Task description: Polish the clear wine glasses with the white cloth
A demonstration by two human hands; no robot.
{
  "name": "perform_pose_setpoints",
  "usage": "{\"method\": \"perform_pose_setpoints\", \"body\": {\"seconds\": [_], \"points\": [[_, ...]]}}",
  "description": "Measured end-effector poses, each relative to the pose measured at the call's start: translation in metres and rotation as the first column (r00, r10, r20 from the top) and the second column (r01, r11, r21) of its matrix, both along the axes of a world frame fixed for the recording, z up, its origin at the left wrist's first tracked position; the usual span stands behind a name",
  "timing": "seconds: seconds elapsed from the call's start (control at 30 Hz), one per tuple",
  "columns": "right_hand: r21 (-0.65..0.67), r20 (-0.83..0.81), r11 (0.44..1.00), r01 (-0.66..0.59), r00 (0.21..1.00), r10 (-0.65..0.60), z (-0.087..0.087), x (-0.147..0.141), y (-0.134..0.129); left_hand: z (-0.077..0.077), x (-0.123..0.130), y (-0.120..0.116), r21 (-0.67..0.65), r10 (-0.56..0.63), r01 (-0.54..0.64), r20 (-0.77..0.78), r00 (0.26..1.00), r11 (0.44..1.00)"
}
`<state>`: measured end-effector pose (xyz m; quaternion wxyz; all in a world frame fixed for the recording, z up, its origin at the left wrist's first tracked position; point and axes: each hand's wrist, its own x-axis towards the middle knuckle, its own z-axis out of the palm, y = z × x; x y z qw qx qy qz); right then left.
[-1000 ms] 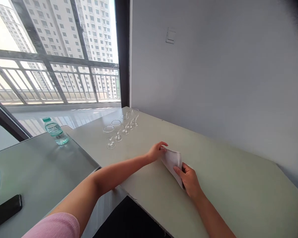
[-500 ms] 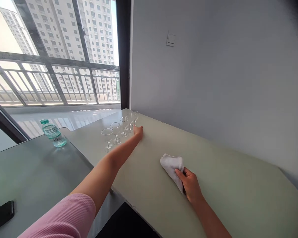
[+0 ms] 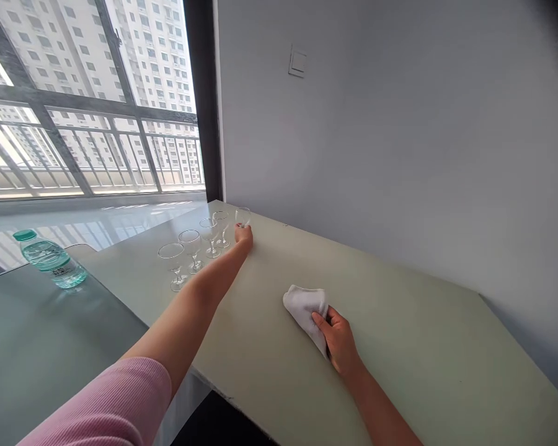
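At the far end of the table, my left hand (image 3: 244, 236) is closed around the lower part of a clear stemmed glass (image 3: 242, 215), whose bowl shows above the fingers. The stem and foot are hidden by the hand. Beside it, to the left, several more stemmed glasses (image 3: 193, 249) stand upright in a slanting row. Nearer to me, my right hand (image 3: 340, 342) pinches a folded white cloth (image 3: 305, 305) between thumb and fingers, just over the tabletop.
A pale green table (image 3: 400, 322) runs along a grey wall (image 3: 390, 142) with a light switch (image 3: 297, 62). On a darker table (image 3: 51, 347) at the left stands a water bottle (image 3: 53, 260) with a green cap. Window framing (image 3: 132, 93) and a railing lie behind.
The glass in my left hand has come slightly away from the row, to the right. The camera view has turned right, so the phone has left the frame. My right hand still holds the cloth.
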<state>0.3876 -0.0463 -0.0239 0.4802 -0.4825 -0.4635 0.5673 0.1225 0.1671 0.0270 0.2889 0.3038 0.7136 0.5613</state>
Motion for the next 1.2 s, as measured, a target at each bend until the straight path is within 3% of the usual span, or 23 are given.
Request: {"method": "perform_pose_setpoints", "body": {"seconds": [0.13, 0.3, 0.43, 0.53, 0.63, 0.77, 0.87, 1.03, 1.1, 1.2], "points": [[-0.086, -0.189, 0.984, 0.154, 0.968, -0.167, 0.002, 0.002, 0.005, -0.011, 0.035, -0.020, -0.054, -0.179, 0.174, -0.093, 0.980, 0.983], [-0.177, -0.322, 0.876, 0.449, 0.814, -0.483, 0.025, 0.014, 0.011, -0.018, 0.088, -0.075, -0.052, -0.441, 0.443, -0.250, 0.862, 0.895], [-0.101, -0.393, 0.781, 0.616, 0.697, -0.600, 0.058, 0.019, 0.012, -0.022, 0.114, -0.116, -0.070, -0.583, 0.595, -0.319, 0.747, 0.801], [0.000, -0.393, 0.749, 0.663, 0.688, -0.610, 0.076, 0.013, 0.014, -0.030, 0.122, -0.133, -0.102, -0.669, 0.709, -0.448, 0.593, 0.697], [0.086, -0.375, 0.805, 0.586, 0.768, -0.519, 0.080, 0.001, 0.013, -0.038, 0.122, -0.141, -0.121, -0.661, 0.768, -0.605, 0.445, 0.628], [0.157, -0.315, 0.933, 0.325, 0.912, -0.265, 0.074, -0.010, 0.005, -0.041, 0.115, -0.144, -0.113, -0.615, 0.781, -0.688, 0.384, 0.614], [0.221, -0.168, 0.958, 0.182, 0.975, -0.146, 0.066, -0.009, -0.002, -0.039, 0.110, -0.143, -0.106, -0.583, 0.790, -0.736, 0.346, 0.603], [0.236, 0.207, 0.972, 0.008, 0.977, -0.058, 0.057, -0.003, -0.003, -0.036, 0.105, -0.140, -0.078, -0.446, 0.792, -0.858, 0.256, 0.605], [0.200, 0.268, 0.978, -0.063, 0.963, 0.007, 0.053, -0.004, -0.001, -0.034, 0.104, -0.141, -0.067, -0.382, 0.793, -0.899, 0.216, 0.605], [0.167, 0.349, 0.983, -0.082, 0.937, 0.019, 0.047, -0.006, -0.001, -0.029, 0.102, -0.145, -0.084, -0.323, 0.829, -0.939, 0.120, 0.553]]}}
